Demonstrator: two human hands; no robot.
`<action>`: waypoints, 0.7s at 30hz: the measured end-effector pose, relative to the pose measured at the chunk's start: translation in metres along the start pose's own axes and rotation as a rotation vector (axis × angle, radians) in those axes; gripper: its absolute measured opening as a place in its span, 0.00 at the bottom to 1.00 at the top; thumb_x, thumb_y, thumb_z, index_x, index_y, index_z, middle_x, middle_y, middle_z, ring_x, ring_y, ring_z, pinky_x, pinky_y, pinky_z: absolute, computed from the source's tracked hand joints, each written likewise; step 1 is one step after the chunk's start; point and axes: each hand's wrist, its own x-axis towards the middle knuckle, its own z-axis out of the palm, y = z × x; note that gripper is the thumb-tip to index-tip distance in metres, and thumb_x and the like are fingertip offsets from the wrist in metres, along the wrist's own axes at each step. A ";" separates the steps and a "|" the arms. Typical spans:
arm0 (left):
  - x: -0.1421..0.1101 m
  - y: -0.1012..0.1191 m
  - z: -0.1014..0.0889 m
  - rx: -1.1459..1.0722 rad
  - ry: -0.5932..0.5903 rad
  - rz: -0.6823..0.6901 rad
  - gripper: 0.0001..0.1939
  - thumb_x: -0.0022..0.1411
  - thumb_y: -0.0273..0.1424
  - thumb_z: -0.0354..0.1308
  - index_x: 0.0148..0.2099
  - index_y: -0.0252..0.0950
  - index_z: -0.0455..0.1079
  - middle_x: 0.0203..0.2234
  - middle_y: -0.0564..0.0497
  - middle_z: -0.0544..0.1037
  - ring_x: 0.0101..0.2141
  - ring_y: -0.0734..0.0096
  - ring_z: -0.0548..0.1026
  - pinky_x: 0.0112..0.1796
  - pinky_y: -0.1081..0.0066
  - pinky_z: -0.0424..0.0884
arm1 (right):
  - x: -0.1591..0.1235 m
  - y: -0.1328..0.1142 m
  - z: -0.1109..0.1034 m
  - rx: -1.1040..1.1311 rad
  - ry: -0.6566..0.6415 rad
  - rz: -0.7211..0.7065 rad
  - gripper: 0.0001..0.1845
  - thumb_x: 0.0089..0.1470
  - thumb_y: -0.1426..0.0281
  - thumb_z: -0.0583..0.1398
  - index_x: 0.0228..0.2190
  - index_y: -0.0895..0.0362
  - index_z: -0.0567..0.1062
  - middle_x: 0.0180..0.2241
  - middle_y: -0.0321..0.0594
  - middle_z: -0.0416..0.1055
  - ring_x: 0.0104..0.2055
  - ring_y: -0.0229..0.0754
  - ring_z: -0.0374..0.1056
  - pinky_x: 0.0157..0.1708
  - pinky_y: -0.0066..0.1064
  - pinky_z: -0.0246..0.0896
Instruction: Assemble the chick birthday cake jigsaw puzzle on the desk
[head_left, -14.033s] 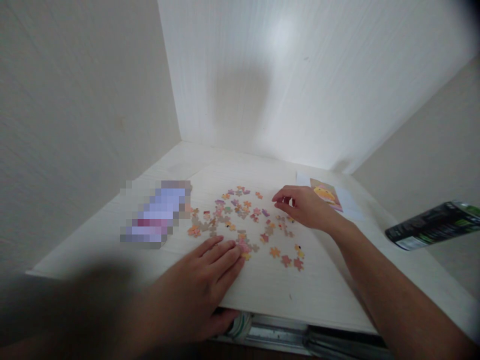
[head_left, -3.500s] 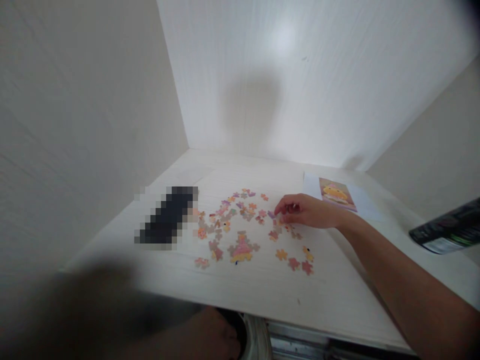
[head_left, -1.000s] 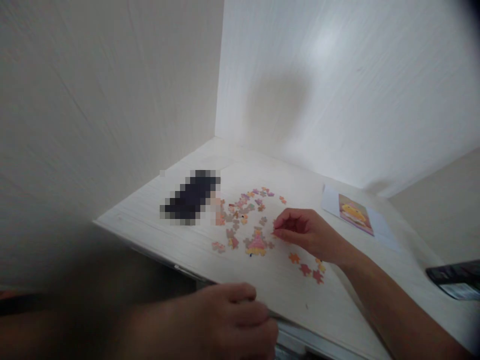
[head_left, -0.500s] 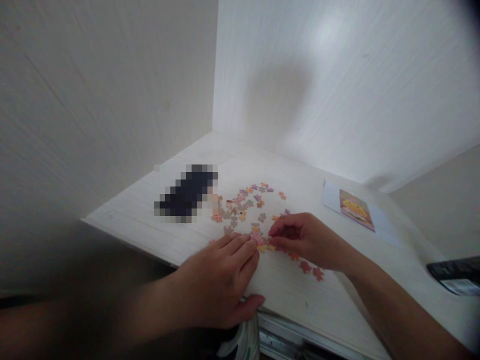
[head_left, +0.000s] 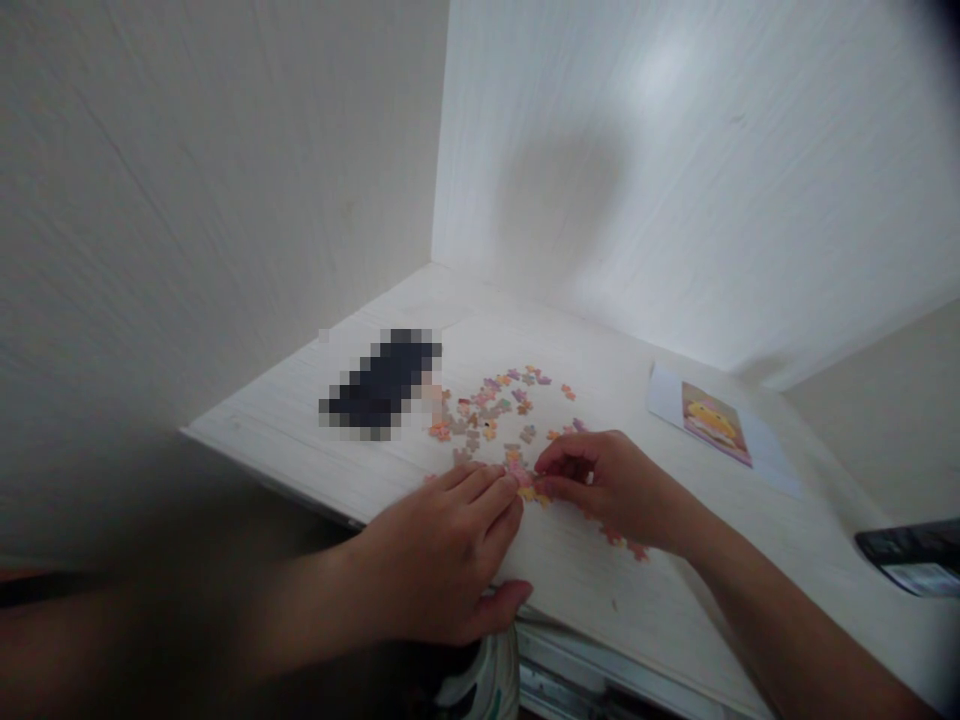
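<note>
Several small pink, orange and purple puzzle pieces (head_left: 491,405) lie scattered on a pale wooden tabletop (head_left: 570,570). My left hand (head_left: 442,555) lies flat on the table near its front edge, fingers stretched out, the fingertips on a small joined cluster of pieces (head_left: 523,483). My right hand (head_left: 611,487) sits just right of that cluster, fingers curled in a pinch at its edge. What the pinch holds is too small to make out.
A dark pixelated object (head_left: 381,385) lies at the table's left. A printed picture card (head_left: 712,422) on white paper lies at the right rear. A dark packet (head_left: 911,557) sits at the far right. White walls close in on the left and behind.
My left hand came up from below the table edge and settled flat on the joined cluster. My right hand moved in to that cluster with a pinch.
</note>
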 end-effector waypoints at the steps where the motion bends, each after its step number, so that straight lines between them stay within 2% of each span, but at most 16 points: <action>1: 0.000 0.000 0.000 -0.003 -0.002 -0.003 0.28 0.66 0.42 0.44 0.55 0.23 0.66 0.50 0.34 0.68 0.52 0.48 0.66 0.53 0.52 0.67 | -0.001 0.000 -0.001 -0.013 0.001 -0.006 0.06 0.55 0.66 0.63 0.31 0.54 0.78 0.24 0.35 0.74 0.26 0.37 0.68 0.27 0.29 0.62; 6: -0.001 0.001 -0.001 0.005 0.021 0.000 0.27 0.67 0.42 0.44 0.53 0.23 0.67 0.48 0.35 0.69 0.50 0.49 0.67 0.53 0.53 0.68 | -0.006 -0.003 -0.006 -0.076 -0.023 -0.081 0.06 0.50 0.66 0.67 0.32 0.53 0.79 0.29 0.35 0.77 0.29 0.38 0.70 0.31 0.29 0.65; 10: -0.002 0.001 0.000 0.007 0.002 -0.004 0.28 0.67 0.43 0.44 0.55 0.23 0.66 0.50 0.34 0.68 0.52 0.49 0.66 0.54 0.53 0.67 | -0.007 -0.003 -0.004 -0.112 -0.018 -0.142 0.04 0.55 0.67 0.64 0.33 0.53 0.79 0.29 0.36 0.77 0.30 0.38 0.71 0.33 0.29 0.66; 17: -0.002 0.001 0.000 0.020 0.024 0.000 0.28 0.67 0.43 0.44 0.55 0.23 0.67 0.50 0.34 0.68 0.52 0.48 0.66 0.54 0.52 0.67 | -0.005 0.000 -0.007 -0.177 -0.036 -0.288 0.07 0.58 0.71 0.61 0.36 0.51 0.81 0.33 0.37 0.77 0.34 0.39 0.71 0.41 0.33 0.66; 21: -0.001 0.001 -0.001 0.022 0.015 -0.005 0.28 0.67 0.43 0.44 0.55 0.23 0.67 0.50 0.34 0.68 0.52 0.48 0.66 0.55 0.53 0.67 | -0.005 0.001 -0.008 -0.172 -0.054 -0.314 0.08 0.60 0.70 0.61 0.36 0.50 0.82 0.35 0.38 0.76 0.37 0.39 0.71 0.42 0.33 0.65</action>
